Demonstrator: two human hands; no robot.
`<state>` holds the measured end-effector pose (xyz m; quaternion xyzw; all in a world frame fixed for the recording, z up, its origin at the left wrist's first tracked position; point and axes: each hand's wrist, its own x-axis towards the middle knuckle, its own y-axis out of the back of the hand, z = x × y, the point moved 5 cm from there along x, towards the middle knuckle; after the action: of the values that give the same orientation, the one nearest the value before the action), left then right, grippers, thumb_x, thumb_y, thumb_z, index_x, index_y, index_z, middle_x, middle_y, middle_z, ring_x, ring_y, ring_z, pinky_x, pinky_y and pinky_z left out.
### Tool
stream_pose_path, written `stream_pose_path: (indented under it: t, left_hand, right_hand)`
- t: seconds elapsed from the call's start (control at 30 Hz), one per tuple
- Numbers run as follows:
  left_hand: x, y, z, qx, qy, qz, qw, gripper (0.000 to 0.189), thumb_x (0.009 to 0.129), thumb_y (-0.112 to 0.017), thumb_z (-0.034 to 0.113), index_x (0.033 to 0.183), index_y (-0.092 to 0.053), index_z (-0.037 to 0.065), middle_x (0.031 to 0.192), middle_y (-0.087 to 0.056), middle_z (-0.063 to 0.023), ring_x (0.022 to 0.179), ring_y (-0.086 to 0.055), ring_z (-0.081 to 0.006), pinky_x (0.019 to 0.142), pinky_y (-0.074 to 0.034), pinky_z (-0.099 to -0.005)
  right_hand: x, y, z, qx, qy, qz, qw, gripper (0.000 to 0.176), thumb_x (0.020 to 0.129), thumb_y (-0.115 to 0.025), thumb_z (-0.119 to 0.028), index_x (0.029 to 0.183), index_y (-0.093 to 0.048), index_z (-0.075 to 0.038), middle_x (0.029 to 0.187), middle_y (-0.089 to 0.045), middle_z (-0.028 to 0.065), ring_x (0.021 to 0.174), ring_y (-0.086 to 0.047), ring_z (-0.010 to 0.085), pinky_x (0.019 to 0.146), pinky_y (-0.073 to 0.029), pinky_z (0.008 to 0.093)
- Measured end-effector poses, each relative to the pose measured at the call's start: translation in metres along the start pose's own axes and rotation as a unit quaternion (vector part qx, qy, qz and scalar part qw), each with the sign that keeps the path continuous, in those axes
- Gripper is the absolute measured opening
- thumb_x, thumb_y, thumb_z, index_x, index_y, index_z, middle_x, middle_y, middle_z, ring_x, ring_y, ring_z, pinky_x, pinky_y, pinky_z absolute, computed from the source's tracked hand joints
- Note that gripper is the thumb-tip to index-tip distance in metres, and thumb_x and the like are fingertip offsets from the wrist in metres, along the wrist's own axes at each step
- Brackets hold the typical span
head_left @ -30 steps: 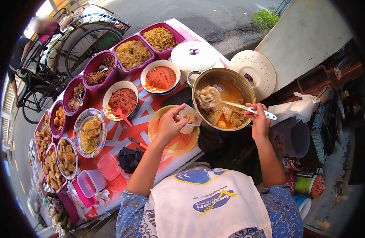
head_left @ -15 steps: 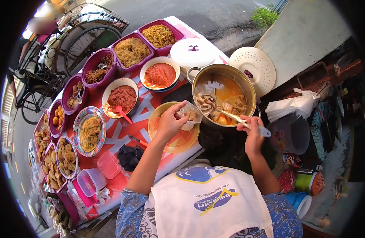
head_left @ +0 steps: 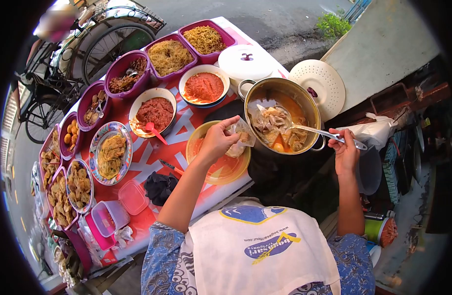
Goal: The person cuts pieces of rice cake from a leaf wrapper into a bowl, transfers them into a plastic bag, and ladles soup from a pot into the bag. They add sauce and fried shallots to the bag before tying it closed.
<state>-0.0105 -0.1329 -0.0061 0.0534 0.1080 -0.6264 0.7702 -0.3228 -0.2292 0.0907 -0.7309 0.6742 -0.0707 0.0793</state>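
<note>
My right hand (head_left: 346, 153) is closed round the handle of a metal ladle (head_left: 312, 130). The ladle's bowl, heaped with pale meat pieces (head_left: 275, 118), is over the orange broth inside a large pot (head_left: 314, 101). Just left of the pot, my left hand (head_left: 217, 141) pinches a small clear plastic bag (head_left: 245, 129) with some food in it. Beneath that hand and bag lies a round yellow-rimmed container (head_left: 220, 183), partly hidden by them.
Two bowls of red sambal (head_left: 204, 88) stand behind my left hand. Purple tubs (head_left: 167, 73) of noodles and other dishes line the table's far edge. A white lidded pot (head_left: 243, 61) and a perforated steamer plate (head_left: 324, 81) sit beyond the pot. A knife (head_left: 172, 167) lies near my left forearm.
My right hand has moved right and slightly up, swinging the ladle's handle more level. The ladle's bowl has shifted rightward in the pot with more meat on it. My left hand still holds the bag.
</note>
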Motion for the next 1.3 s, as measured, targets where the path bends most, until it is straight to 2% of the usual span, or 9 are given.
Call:
stream_pose_path:
  t: [0.23,0.7,0.9,0.97,1.03,1.1,1.17,1.23,1.3]
  left_hand:
    - [0.001,0.007,-0.002,-0.028,0.009,-0.028,0.999,0.052,0.072,-0.053,-0.001,0.123,-0.045,0.007,0.071,-0.058,-0.0003,0.057,-0.048,-0.0022,0.050,-0.037,-0.0154]
    - [-0.015,0.009,-0.001,-0.003,-0.016,-0.044,0.999,0.057,0.068,-0.054,-0.001,0.123,-0.046,0.009,0.066,-0.044,0.0068,0.058,-0.039,-0.0012,0.055,-0.035,-0.0150]
    - [-0.022,0.009,0.009,0.053,-0.011,0.001,0.999,0.057,0.068,-0.054,0.000,0.123,-0.046,0.011,0.062,-0.043,0.0066,0.054,-0.037,-0.0014,0.051,-0.034,-0.0156]
    - [-0.023,0.006,0.008,0.050,-0.015,0.009,0.999,0.057,0.068,-0.055,0.001,0.123,-0.046,0.011,0.061,-0.042,0.0066,0.053,-0.037,-0.0016,0.051,-0.033,-0.0157]
    - [-0.023,0.005,0.006,0.049,-0.019,0.018,0.998,0.058,0.067,-0.055,0.002,0.123,-0.046,0.012,0.060,-0.042,0.0066,0.053,-0.037,-0.0018,0.050,-0.033,-0.0159]
    - [-0.024,0.007,0.003,0.025,-0.025,0.036,0.999,0.057,0.068,-0.056,0.001,0.123,-0.046,0.012,0.061,-0.044,0.0063,0.053,-0.038,-0.0016,0.050,-0.033,-0.0158]
    - [-0.027,0.010,0.004,0.006,-0.023,0.039,0.999,0.057,0.068,-0.056,0.001,0.124,-0.046,0.012,0.063,-0.046,0.0056,0.054,-0.038,-0.0016,0.050,-0.033,-0.0157]
    - [-0.029,0.012,0.002,-0.012,-0.020,0.040,0.999,0.057,0.069,-0.056,0.001,0.124,-0.045,0.012,0.065,-0.048,0.0050,0.055,-0.039,-0.0015,0.050,-0.033,-0.0156]
    - [-0.027,0.014,-0.002,-0.036,0.001,0.040,0.999,0.058,0.070,-0.056,0.000,0.125,-0.043,0.009,0.069,-0.050,0.0039,0.058,-0.041,-0.0016,0.052,-0.034,-0.0150]
  right_hand:
    - [0.006,-0.020,-0.030,-0.013,-0.013,-0.053,0.998,0.018,0.089,-0.042,-0.020,0.086,-0.052,-0.005,0.089,-0.060,0.0185,0.058,-0.057,0.0133,0.054,-0.048,0.0245]
    - [0.014,-0.116,-0.016,-0.126,-0.079,-0.223,0.963,0.022,0.090,-0.040,-0.020,0.084,-0.051,-0.001,0.080,-0.060,0.0137,0.057,-0.057,0.0128,0.052,-0.049,0.0229]
    - [-0.010,-0.157,-0.012,-0.230,-0.037,-0.239,0.942,0.022,0.091,-0.039,-0.019,0.081,-0.050,-0.002,0.079,-0.059,0.0104,0.057,-0.055,0.0109,0.052,-0.049,0.0225]
    - [-0.027,-0.167,-0.007,-0.275,0.047,-0.264,0.923,0.019,0.088,-0.042,-0.013,0.079,-0.052,-0.001,0.076,-0.059,0.0107,0.052,-0.057,0.0131,0.048,-0.048,0.0249]
    - [-0.058,-0.176,-0.006,-0.378,0.176,-0.343,0.842,0.012,0.085,-0.047,-0.009,0.080,-0.053,0.000,0.080,-0.059,0.0127,0.058,-0.059,0.0175,0.052,-0.048,0.0267]
    - [-0.092,-0.179,-0.006,-0.393,0.410,-0.401,0.719,0.008,0.080,-0.052,-0.006,0.081,-0.053,0.001,0.086,-0.058,0.0149,0.069,-0.059,0.0208,0.056,-0.048,0.0269]
    - [-0.109,-0.172,-0.010,-0.400,0.401,-0.441,0.696,0.008,0.077,-0.056,-0.003,0.084,-0.054,0.002,0.091,-0.058,0.0170,0.069,-0.058,0.0262,0.060,-0.048,0.0271]
    - [-0.123,-0.164,-0.002,-0.461,0.403,-0.527,0.589,0.014,0.071,-0.060,-0.003,0.084,-0.055,0.001,0.097,-0.057,0.0163,0.071,-0.057,0.0236,0.061,-0.048,0.0267]
    - [-0.126,-0.156,-0.002,-0.465,0.445,-0.520,0.561,0.018,0.064,-0.058,-0.007,0.081,-0.054,-0.002,0.099,-0.056,0.0177,0.071,-0.055,0.0194,0.059,-0.048,0.0242]
